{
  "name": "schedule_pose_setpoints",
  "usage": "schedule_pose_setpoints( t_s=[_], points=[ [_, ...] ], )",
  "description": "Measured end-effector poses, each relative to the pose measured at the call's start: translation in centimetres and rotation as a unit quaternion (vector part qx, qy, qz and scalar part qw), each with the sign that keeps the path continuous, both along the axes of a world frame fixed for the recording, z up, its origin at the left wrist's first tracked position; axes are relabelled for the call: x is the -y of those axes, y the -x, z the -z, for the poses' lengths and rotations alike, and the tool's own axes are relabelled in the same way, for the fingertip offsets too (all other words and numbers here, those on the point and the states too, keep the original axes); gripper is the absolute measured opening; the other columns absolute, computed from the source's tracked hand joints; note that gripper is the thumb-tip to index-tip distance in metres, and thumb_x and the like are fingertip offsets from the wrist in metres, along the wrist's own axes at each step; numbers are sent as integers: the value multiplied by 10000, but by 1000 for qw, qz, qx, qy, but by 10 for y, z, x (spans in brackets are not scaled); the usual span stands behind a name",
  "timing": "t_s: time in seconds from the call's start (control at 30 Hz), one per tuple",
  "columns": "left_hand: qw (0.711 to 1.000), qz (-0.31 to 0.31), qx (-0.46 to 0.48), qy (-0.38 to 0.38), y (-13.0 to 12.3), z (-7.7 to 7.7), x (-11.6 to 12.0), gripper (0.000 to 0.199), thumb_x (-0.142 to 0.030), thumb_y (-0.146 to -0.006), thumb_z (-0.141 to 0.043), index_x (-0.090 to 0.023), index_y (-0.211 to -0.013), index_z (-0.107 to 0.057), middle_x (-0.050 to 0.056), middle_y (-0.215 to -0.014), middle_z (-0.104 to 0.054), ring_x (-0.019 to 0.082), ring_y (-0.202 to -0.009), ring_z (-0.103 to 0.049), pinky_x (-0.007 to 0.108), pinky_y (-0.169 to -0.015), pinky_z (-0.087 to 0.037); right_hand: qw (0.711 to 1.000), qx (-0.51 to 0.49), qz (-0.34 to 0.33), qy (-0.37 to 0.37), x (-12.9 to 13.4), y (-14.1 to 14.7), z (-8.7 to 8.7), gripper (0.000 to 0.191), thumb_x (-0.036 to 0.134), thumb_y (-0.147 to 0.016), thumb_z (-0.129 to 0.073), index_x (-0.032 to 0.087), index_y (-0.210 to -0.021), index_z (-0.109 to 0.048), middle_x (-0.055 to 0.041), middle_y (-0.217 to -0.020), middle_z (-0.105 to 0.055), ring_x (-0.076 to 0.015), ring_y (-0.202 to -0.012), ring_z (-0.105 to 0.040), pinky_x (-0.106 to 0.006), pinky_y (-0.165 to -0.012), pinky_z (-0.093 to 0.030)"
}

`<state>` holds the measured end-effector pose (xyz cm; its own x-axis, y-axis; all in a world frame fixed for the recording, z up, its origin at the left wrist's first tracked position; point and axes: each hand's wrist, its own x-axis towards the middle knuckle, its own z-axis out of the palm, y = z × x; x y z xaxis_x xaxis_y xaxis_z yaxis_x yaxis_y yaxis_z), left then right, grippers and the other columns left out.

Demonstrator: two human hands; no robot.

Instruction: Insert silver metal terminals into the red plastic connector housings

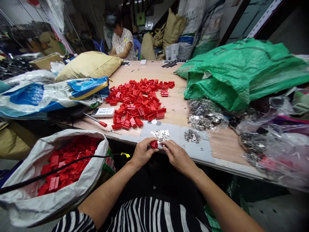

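At the table's front edge, my left hand (143,152) is closed round a small red plastic part (154,144). My right hand (177,155) pinches a thin metal piece (161,145) against that part's right side; its exact shape is too small to make out. Just beyond my hands, small shiny metal pieces (160,134) lie on a grey sheet (205,146). A second little heap of metal pieces (192,136) sits to the right. Farther back is a large pile of red parts (137,103).
An open white sack (96,174) of red parts stands at the left. A red-handled tool (102,123) lies by a white box (103,112). Bags of metal pieces (205,116) and a green sack (241,71) are right. A person (124,43) sits across the table.
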<state>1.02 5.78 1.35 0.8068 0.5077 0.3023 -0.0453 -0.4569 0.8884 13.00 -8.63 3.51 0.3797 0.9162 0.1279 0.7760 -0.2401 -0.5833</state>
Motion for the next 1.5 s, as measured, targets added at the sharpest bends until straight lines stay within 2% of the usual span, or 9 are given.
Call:
schedule_pose_setpoints(
  t_s=[0.13,0.23,0.43,0.57,0.73,0.9,1.27,1.4,1.5],
  points=[
    [999,-19,1,41,9,-8,6,309,-207,-711,-740,-217,-1005,-648,40,-985,-685,182,-903,-628,333,-877,-475,998,-54,14,-26,13,-3,-5,196,235,-962,-360,225,-1089,-509,-65,-1002,-619,-203,-897,-597,-339,-780,-463],
    [982,-13,30,185,13,-18,12,307,-211,-698,-755,-200,-967,-609,34,-1004,-662,150,-863,-623,290,-827,-477,993,-116,2,-16,19,0,-17,204,267,-973,-342,229,-1119,-480,-8,-811,-628,-173,-733,-594,-305,-703,-451],
    [814,61,90,571,21,-36,28,270,-236,-728,-751,-175,-892,-545,20,-884,-693,152,-852,-675,317,-875,-483,984,-167,-61,-25,20,17,-36,400,309,-982,-365,213,-1369,-401,45,-619,-550,-134,-585,-523,-255,-630,-426],
    [733,60,90,671,26,-37,35,163,-221,-780,-702,-145,-828,-565,48,-846,-706,171,-831,-691,335,-880,-506,985,-161,-61,-32,18,25,-36,387,335,-979,-396,223,-1344,-459,37,-628,-554,-129,-579,-524,-242,-602,-423],
    [684,33,84,723,27,-37,40,118,-218,-854,-611,-108,-898,-616,82,-878,-711,178,-843,-691,349,-915,-512,985,-150,-67,-46,17,29,-39,352,355,-976,-404,240,-1294,-502,18,-657,-600,-147,-598,-580,-251,-616,-462],
    [667,22,112,736,25,-38,46,107,-206,-858,-605,-101,-861,-625,80,-856,-713,176,-818,-696,393,-985,-486,989,-117,-31,-83,13,30,-38,301,356,-959,-419,239,-1168,-601,-62,-987,-696,-213,-874,-658,-304,-776,-504],
    [671,31,140,727,33,-29,37,149,-213,-767,-715,-163,-773,-576,-1,-779,-672,125,-744,-655,354,-899,-503,965,-242,-61,-87,-4,33,-36,256,438,-935,-496,213,-1000,-599,4,-754,-628,-140,-639,-557,-238,-600,-453],
    [647,46,148,746,42,-26,31,292,-422,-813,-643,-185,-980,-612,57,-1001,-676,176,-905,-648,369,-871,-509,954,-265,-87,-108,-25,42,-45,201,407,-924,-526,216,-941,-584,8,-768,-627,-144,-687,-584,-244,-653,-468],
    [698,50,134,701,44,-19,31,375,-469,-812,-608,-208,-1081,-607,74,-1119,-649,225,-1048,-611,389,-897,-500,958,-242,-98,-120,-55,63,-56,143,349,-918,-536,219,-953,-584,13,-772,-632,-142,-694,-597,-240,-664,-476]
  ],
)
